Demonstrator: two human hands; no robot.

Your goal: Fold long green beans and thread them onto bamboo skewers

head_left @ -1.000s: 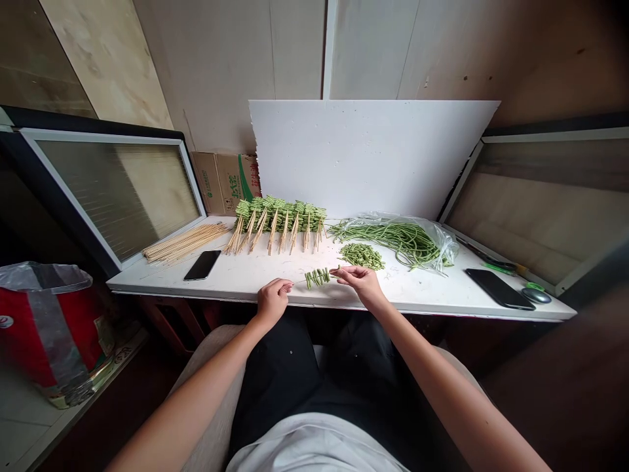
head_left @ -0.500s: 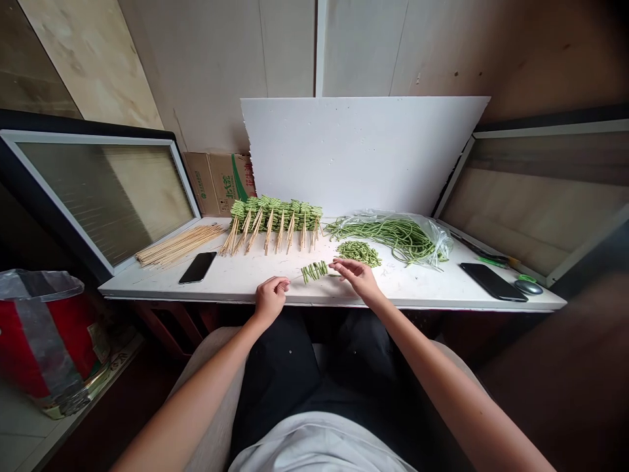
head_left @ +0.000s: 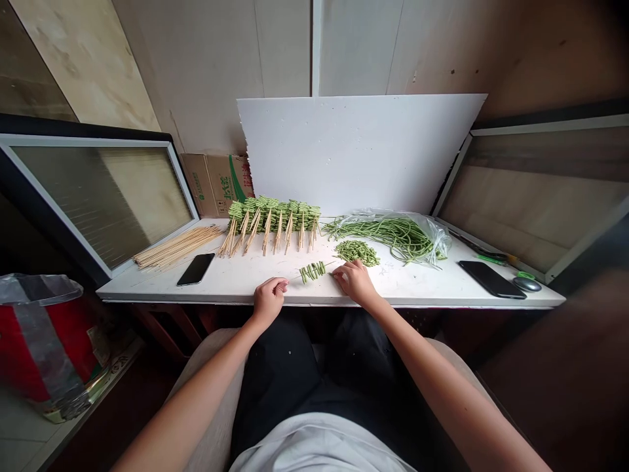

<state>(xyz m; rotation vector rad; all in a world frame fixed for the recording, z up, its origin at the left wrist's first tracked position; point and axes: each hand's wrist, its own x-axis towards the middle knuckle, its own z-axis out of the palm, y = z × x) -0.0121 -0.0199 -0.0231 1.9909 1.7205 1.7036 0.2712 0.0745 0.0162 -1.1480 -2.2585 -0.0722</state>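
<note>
Bean skewer [head_left: 313,271] in left fingers [head_left: 280,286].

White tbl [head_left: 230,278] held, L to R: bare sticks [head_left: 177,248], blk phone [head_left: 195,269], stacked bean skewers [head_left: 275,215], cut-bean pile [head_left: 358,252], long beans [head_left: 393,237] w/ clear bag [head_left: 441,241], 2nd phone [head_left: 491,280], grey rounded obj. [head_left: 527,284]

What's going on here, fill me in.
The left hand holds a skewer of green bean pieces at a white table. The right hand is beside a pile of cut pieces; whether it grips anything is unclear. Loaded skewers lie farther back, with bare sticks to their left.
</note>
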